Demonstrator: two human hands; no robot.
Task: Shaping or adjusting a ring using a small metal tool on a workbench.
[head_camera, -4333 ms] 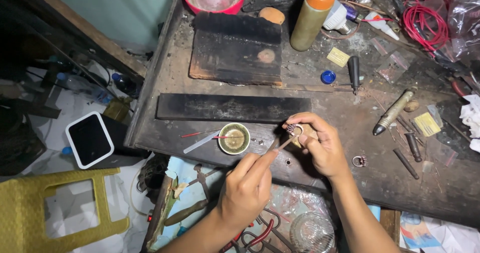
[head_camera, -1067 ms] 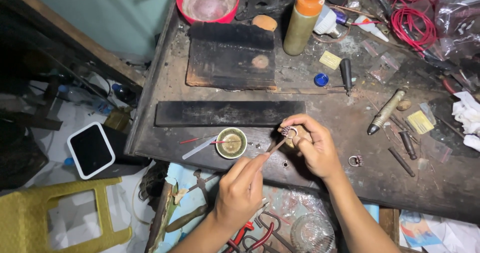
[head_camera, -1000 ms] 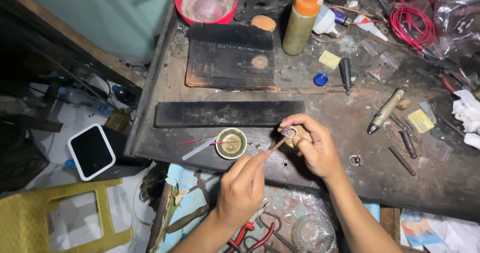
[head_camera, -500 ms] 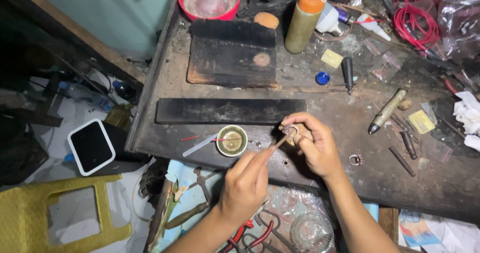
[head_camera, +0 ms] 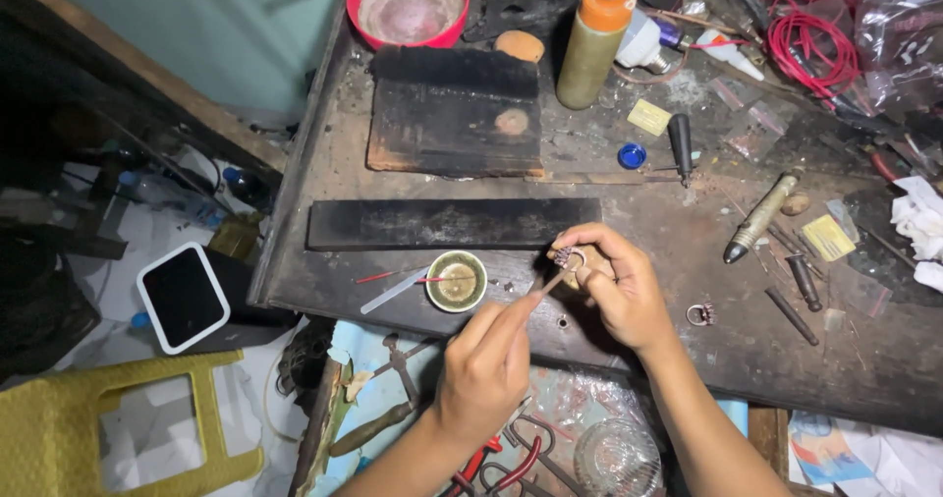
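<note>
My right hand (head_camera: 614, 286) pinches a small ornate ring (head_camera: 566, 257) above the dark workbench (head_camera: 747, 345). My left hand (head_camera: 488, 369) grips a thin stick (head_camera: 552, 281) whose tip touches the ring. Just left of the hands sits a small round dish (head_camera: 457, 281) of yellowish paste, with a red-handled pick lying across it. A second small ring (head_camera: 699, 313) lies on the bench to the right of my right hand.
A long black bar (head_camera: 452, 222) and a charred block (head_camera: 452, 114) lie behind the hands. At the back stand a red bowl (head_camera: 410, 4), an orange-capped bottle (head_camera: 595, 37) and red wire (head_camera: 805, 26). Hand tools (head_camera: 761, 217) lie right. Pliers fill a drawer (head_camera: 393, 399) below.
Both hands stay together at the ring; the stick tip keeps working against it. The view shifts slightly, nothing else has moved.
</note>
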